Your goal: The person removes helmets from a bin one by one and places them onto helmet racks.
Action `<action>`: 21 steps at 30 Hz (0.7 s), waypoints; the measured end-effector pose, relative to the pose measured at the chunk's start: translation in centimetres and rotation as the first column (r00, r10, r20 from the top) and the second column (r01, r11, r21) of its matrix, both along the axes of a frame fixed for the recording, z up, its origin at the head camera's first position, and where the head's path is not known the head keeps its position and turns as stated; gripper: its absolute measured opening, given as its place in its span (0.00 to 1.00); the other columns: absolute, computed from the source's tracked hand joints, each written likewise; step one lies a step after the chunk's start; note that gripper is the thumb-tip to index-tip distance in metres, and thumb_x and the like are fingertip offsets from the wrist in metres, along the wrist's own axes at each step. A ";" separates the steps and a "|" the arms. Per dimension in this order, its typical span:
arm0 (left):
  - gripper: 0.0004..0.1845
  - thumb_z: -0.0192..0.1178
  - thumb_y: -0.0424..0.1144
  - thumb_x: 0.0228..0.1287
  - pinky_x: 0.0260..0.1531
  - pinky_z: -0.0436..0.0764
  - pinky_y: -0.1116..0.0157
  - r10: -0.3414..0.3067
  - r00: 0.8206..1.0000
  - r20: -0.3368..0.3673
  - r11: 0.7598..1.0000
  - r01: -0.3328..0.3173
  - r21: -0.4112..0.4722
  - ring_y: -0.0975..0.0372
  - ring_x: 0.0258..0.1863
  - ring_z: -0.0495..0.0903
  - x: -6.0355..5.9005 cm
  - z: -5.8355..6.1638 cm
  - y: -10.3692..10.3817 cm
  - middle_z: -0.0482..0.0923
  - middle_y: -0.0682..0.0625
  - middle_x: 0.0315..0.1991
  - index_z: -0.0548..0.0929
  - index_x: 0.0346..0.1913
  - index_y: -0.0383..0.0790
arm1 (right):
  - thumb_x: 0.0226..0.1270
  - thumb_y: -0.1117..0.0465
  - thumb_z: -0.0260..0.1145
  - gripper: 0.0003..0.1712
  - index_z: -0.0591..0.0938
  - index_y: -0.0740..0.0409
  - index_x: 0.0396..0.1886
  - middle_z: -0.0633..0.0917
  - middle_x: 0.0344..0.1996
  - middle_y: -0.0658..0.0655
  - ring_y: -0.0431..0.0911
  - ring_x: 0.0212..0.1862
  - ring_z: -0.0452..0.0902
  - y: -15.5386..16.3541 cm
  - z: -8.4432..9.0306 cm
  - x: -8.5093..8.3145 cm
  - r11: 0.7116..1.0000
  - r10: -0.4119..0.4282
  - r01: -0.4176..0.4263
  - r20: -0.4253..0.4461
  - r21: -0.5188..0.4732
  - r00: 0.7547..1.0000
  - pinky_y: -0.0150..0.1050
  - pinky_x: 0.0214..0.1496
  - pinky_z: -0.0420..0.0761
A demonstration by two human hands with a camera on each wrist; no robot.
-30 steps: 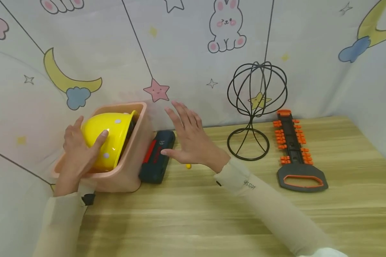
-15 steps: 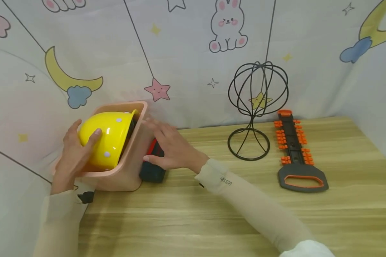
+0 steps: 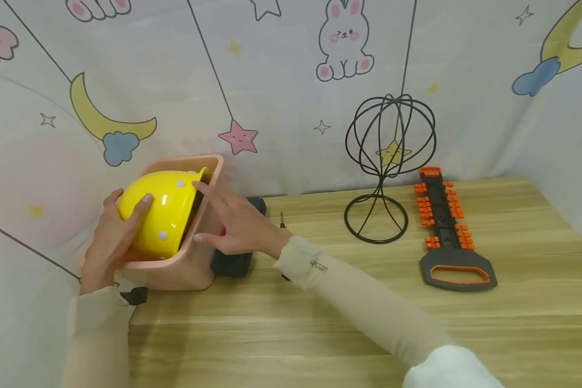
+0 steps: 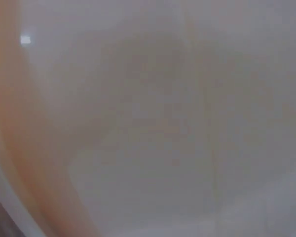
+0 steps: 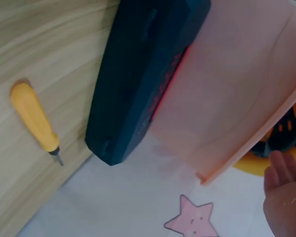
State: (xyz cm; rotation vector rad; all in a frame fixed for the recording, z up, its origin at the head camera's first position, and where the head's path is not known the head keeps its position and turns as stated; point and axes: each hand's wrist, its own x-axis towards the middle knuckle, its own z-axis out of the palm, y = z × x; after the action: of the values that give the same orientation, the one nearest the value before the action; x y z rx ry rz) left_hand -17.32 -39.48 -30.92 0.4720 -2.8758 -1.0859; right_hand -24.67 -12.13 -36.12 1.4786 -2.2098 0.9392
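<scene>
Yellow and shiny, the hard hat (image 3: 167, 215) sits tipped on its side in a pink bin (image 3: 189, 272), with its open part turned to the right. Black straps (image 5: 286, 140) show inside it.

The job right now seems to be getting a good hold of the hat with two hands. The shell looks smooth, so it might slip. It would be best to spread one hand wide on the round side, hook the other hand's fingers over the edge, and squeeze gently. The bin looks snug, so fingers could get pinched by its rim.

The hat is between the thumb and fingers of the left hand (image 3: 109, 237). That hand grips the round top, thumb on the near side, fingers on the far side. The hat's edge is right by the fingertips of the right hand (image 3: 237, 221). Those fingers are nearly straight, well apart from the thumb, and hold nothing. One reaches the edge, but I can't tell if it touches. The left wrist view is too blurry to help.

Next to the bin lies a dark case (image 5: 138, 74), then a small yellow screwdriver (image 5: 34, 116) on the wooden table (image 3: 252, 334). Farther right are a black wire stand (image 3: 381, 178) and a black and orange rack (image 3: 441, 215).
</scene>
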 end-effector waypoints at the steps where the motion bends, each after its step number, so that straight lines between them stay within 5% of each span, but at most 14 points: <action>1: 0.58 0.39 0.77 0.75 0.76 0.64 0.28 0.010 1.000 0.015 1.000 -0.010 0.007 0.32 0.71 0.61 0.2 0.1 0.0 0.44 0.24 0.83 0.21 0.86 0.51 | 0.71 0.39 0.70 0.58 0.52 0.61 0.86 0.67 0.82 0.63 0.53 0.76 0.72 -0.2 0.3 -0.1 1.000 -0.015 0.015 -0.007 0.011 1.000 0.46 0.83 0.71; 5: 0.60 0.36 0.82 0.72 0.77 0.61 0.27 0.052 0.995 0.081 0.997 -0.056 0.044 0.31 0.72 0.59 0.6 0.7 0.1 0.42 0.24 0.84 0.19 0.85 0.52 | 0.69 0.34 0.69 0.61 0.52 0.58 0.87 0.66 0.82 0.62 0.53 0.77 0.69 -0.8 1.5 -0.5 0.993 -0.090 0.083 0.077 0.089 0.993 0.48 0.83 0.71; 9: 0.63 0.35 0.86 0.67 0.80 0.58 0.29 0.116 0.987 0.115 0.982 -0.132 0.137 0.32 0.76 0.57 0.6 1.1 0.4 0.39 0.28 0.87 0.20 0.86 0.52 | 0.69 0.28 0.66 0.63 0.48 0.51 0.89 0.56 0.87 0.60 0.55 0.84 0.58 -1.1 2.4 -1.1 0.976 -0.170 0.125 0.269 0.176 0.948 0.54 0.88 0.62; 14: 0.69 0.41 0.92 0.54 0.83 0.60 0.38 0.246 0.958 0.150 0.903 -0.283 0.323 0.40 0.80 0.57 0.0 1.2 1.3 0.39 0.41 0.90 0.23 0.87 0.59 | 0.70 0.29 0.65 0.62 0.44 0.48 0.90 0.47 0.90 0.58 0.55 0.89 0.47 -1.2 3.0 -1.9 0.973 -0.176 0.101 0.385 0.207 0.906 0.56 0.91 0.52; 21: 0.72 0.46 0.95 0.44 0.82 0.65 0.41 0.387 0.896 0.218 0.817 -0.443 0.369 0.46 0.78 0.59 -0.1 1.3 2.0 0.49 0.43 0.86 0.34 0.88 0.64 | 0.70 0.30 0.65 0.64 0.40 0.49 0.90 0.44 0.90 0.51 0.51 0.91 0.40 -1.5 3.6 -2.5 0.973 -0.136 0.037 0.435 0.229 0.890 0.54 0.93 0.43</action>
State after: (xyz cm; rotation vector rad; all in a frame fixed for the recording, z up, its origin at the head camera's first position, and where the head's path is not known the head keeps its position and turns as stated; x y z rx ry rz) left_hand -17.41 -37.48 -29.62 1.1725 -2.4351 -1.6107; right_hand -27.17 -13.60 -32.47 1.3336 -2.7618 1.1339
